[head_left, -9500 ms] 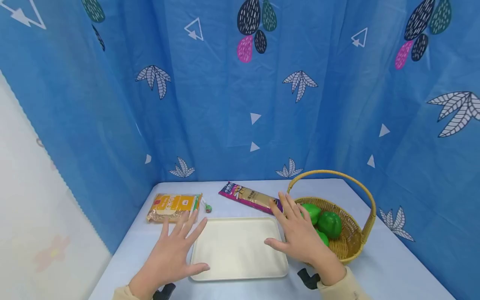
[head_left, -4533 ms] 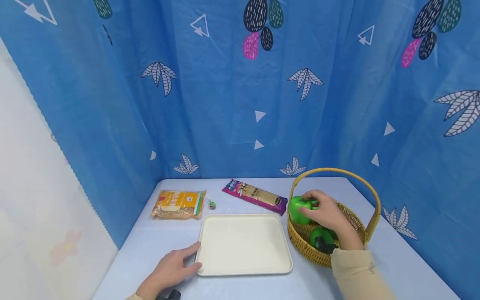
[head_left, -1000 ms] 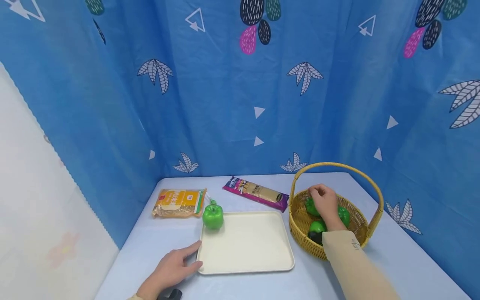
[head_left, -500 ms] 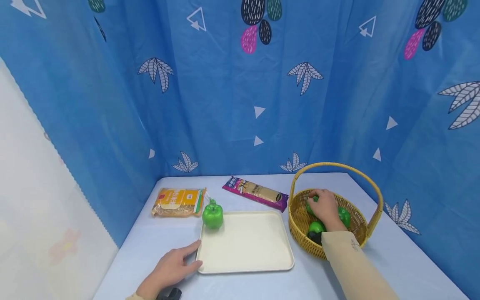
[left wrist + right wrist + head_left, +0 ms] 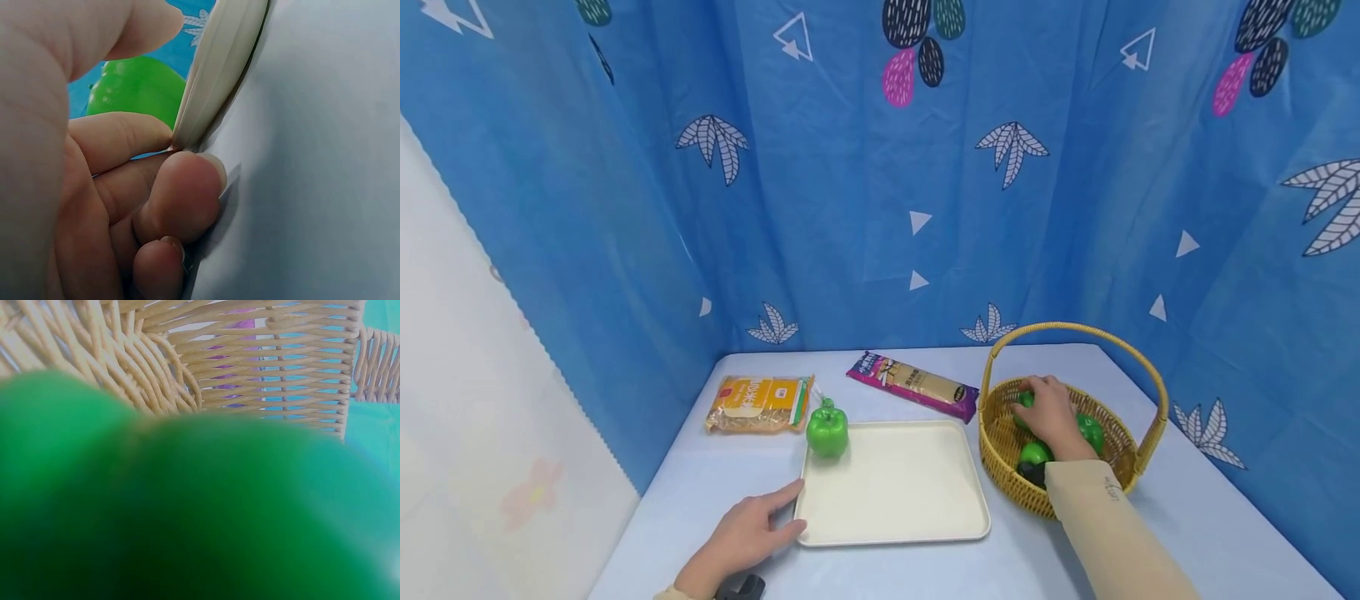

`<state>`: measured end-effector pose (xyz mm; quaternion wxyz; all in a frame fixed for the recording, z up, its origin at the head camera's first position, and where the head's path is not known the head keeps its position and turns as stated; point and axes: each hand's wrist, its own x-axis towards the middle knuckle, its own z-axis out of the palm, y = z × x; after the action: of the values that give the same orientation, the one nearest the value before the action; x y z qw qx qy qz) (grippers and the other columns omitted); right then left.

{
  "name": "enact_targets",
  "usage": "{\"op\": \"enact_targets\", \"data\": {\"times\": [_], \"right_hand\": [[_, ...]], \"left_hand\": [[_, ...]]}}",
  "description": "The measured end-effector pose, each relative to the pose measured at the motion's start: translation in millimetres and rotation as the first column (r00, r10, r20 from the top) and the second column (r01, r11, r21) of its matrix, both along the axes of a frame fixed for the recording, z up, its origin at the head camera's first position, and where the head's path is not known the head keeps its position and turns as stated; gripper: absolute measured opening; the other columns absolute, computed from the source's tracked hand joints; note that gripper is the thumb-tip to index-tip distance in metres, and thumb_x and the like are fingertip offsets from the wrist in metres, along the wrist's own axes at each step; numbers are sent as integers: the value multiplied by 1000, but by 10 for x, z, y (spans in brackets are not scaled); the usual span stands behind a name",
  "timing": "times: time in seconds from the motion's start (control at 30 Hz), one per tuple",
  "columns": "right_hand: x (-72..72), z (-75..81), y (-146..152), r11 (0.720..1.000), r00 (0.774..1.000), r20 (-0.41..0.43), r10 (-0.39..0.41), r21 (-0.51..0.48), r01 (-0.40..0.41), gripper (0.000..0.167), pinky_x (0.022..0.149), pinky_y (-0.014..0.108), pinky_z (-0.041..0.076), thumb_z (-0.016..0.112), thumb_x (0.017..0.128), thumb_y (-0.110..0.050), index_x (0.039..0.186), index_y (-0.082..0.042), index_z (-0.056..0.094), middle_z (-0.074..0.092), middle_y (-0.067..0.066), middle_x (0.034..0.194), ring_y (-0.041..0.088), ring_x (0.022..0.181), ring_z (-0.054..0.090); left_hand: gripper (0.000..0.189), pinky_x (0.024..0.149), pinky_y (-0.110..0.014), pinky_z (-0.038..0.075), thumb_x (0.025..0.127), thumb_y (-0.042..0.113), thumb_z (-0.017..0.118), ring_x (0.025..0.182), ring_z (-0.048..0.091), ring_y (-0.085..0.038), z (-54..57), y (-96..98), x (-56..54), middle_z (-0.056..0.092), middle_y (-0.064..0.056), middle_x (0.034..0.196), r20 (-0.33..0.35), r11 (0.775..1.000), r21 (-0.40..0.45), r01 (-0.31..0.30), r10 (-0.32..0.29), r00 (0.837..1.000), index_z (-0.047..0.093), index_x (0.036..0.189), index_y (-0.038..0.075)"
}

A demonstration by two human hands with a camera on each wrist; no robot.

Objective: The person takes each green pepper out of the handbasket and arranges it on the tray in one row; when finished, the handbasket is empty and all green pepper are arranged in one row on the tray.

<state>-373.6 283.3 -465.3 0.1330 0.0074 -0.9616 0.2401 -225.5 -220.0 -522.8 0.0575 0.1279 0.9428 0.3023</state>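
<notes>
In the head view my right hand (image 5: 1051,412) is inside the wicker basket (image 5: 1011,492), its thumb and fingers curled round a green bell pepper (image 5: 1025,399) that they partly cover. Two more peppers lie by that wrist: one green pepper (image 5: 1036,452) in front, another green pepper (image 5: 1090,432) to the right. Blurred green surfaces (image 5: 237,506) fill the right wrist view and hide the fingers. My left hand (image 5: 739,533) touches the left edge of the cream tray (image 5: 895,492) with thumb and index finger. A bell pepper (image 5: 827,432) stands on the tray's far left corner.
An orange-labelled bag of grain (image 5: 758,405) lies at the back left. Behind the tray is a long purple packet (image 5: 913,386). The basket's tall handle (image 5: 1075,327) arches over the right forearm's side. Blue curtain (image 5: 865,208) encloses the table's back and right.
Since the earliest frame, one bell pepper has gone from basket to tray, and my left hand has come down to the tray's edge. Lately my right hand has closed round another pepper.
</notes>
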Motion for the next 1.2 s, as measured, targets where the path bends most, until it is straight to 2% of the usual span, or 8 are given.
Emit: {"op": "enact_targets", "data": {"times": [0.3, 0.53, 0.67, 0.93, 1.2], "right_hand": [[-2, -14, -4, 999, 999, -19, 45, -7, -45, 31, 88, 60, 48, 76, 93, -13, 121, -2, 68, 55, 25, 124, 46, 118, 51], [-15, -27, -10, 984, 986, -6, 167, -64, -167, 33, 90, 59, 50, 77, 88, -14, 118, -4, 69, 55, 25, 128, 44, 114, 56], [-15, -26, -16, 976, 979, 5, 203, -85, -202, 32, 91, 60, 50, 76, 86, -15, 117, -6, 70, 56, 23, 131, 44, 116, 56], [4, 0, -21, 974, 981, -10, 193, -122, -192, 33, 90, 59, 49, 66, 87, -14, 119, -6, 69, 57, 21, 131, 42, 114, 56], [7, -6, -21, 968, 987, -63, 146, -196, -156, 30, 89, 56, 49, 58, 94, -15, 121, -6, 65, 60, 21, 126, 39, 109, 59]], "left_hand": [[73, 54, -29, 37, 93, 60, 67, 46, 40, -7, -38, -7, -18, 47, 9, 59, 10, 1000, 14, -2, 2, 1000, 54, 151, 17], [73, 55, -28, 37, 93, 59, 67, 46, 40, -6, -40, -6, -20, 47, 10, 58, 6, 1000, 5, -2, 2, 1000, 54, 151, 17], [73, 59, -27, 39, 93, 59, 67, 46, 40, -7, -36, -2, -15, 49, 10, 63, -6, 1000, -1, -2, 2, 1000, 54, 151, 16], [73, 62, -27, 39, 93, 59, 67, 47, 41, -6, -44, -5, -33, 49, 9, 67, -30, 1000, -21, -6, 5, 1000, 55, 150, 16], [75, 57, -28, 38, 92, 60, 68, 46, 41, -7, -55, -2, -34, 49, 8, 64, -1, 1000, 3, -2, 2, 1000, 54, 151, 16]]}}
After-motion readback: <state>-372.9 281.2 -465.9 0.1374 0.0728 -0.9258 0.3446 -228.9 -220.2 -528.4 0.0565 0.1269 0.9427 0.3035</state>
